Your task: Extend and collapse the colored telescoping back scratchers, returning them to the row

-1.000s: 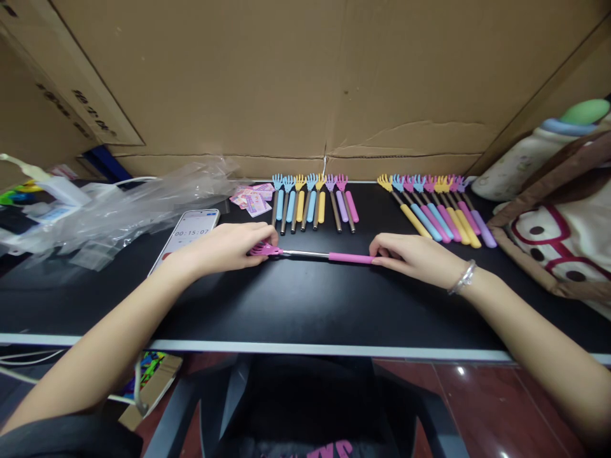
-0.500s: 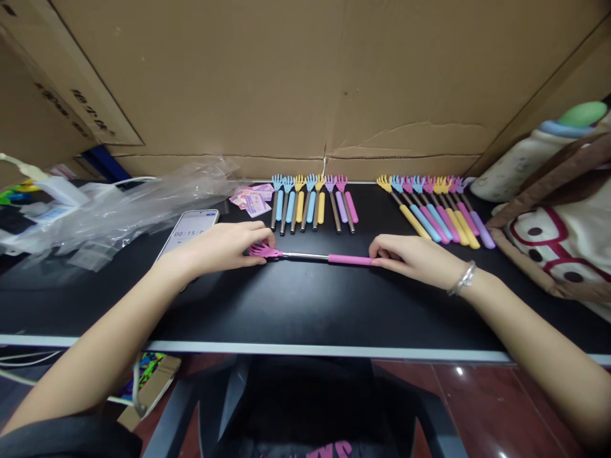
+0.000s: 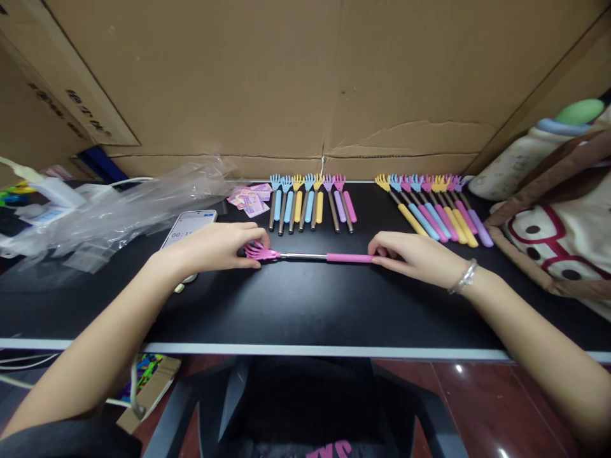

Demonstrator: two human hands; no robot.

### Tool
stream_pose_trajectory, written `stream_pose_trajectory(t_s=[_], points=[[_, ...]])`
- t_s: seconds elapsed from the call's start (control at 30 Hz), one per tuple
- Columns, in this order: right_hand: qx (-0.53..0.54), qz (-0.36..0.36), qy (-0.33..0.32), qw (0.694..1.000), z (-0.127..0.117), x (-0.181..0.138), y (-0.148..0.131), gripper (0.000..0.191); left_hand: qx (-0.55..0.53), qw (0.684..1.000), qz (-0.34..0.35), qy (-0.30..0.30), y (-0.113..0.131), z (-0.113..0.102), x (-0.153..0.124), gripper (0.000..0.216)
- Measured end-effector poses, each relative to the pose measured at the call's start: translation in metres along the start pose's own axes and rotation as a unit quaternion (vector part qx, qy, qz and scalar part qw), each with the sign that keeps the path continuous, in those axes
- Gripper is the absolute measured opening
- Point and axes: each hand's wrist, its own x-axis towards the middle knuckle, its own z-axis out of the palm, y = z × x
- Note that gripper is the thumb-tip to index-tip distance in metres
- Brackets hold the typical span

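Observation:
A pink telescopic back scratcher [image 3: 310, 256] lies across the black desk [image 3: 305, 305], its metal rod drawn out. My left hand [image 3: 217, 245] pinches its claw-shaped head between fingers and thumb. My right hand [image 3: 410, 254] grips the end of its pink handle; a bracelet sits on that wrist. Behind them lie two rows of coloured back scratchers, one at the centre [image 3: 310, 203] and one to the right [image 3: 436, 210].
A phone [image 3: 188, 229] showing a timer lies under my left wrist. Crumpled clear plastic bags [image 3: 119, 203] cover the left of the desk, with small pink cards [image 3: 251, 198] nearby. A cloth bag [image 3: 558, 235] stands at right. Cardboard [image 3: 310, 83] walls the back.
My left hand has drawn the claw head a little further left, so the rod shows slightly longer. The right hand has stayed put.

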Motion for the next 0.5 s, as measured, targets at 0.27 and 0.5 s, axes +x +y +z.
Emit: stream_pose_trajectory(t_s=[0.27,0.5], points=[[0.002,-0.013,0.01,1.0,0.0002,-0.0004,0.0021,0.022,0.004,0.998,-0.045,-0.042,0.0064,-0.0069,-0.0005,0.036],[0.004,-0.012,0.009,1.0,-0.0008,-0.0011,0.0032,0.021,0.001,0.998,-0.044,-0.047,0.006,-0.0071,-0.0004,0.039]])
